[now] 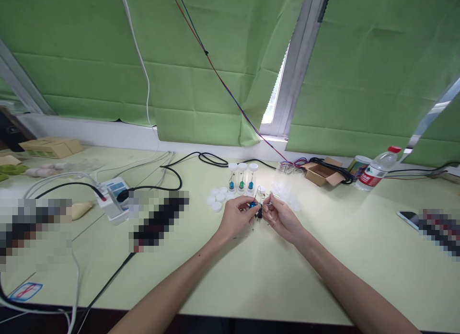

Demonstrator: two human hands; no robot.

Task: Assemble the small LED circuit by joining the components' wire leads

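Observation:
Near the middle of the table, my left hand (235, 215) is closed in a pinch on a small blue part (252, 204). A thin metal rod stands up from around that part. Close beside it, my right hand (282, 219) pinches a thin metal rod (267, 203), whose exact kind is too small to make out. Dark small pieces (259, 213) lie between and under the fingers. Just beyond the hands, three small clear vials with white caps (242, 167) stand in a row. Each holds a blue or green part (242, 184) with a thin rod.
Loose white caps (216, 206) lie left of the vials; a pile of clear plastic pieces (286, 195) lies right. Further right are an open carton (321, 173), a can (359, 166) and a water bottle (379, 170). A power strip (113, 195) and cables occupy the left.

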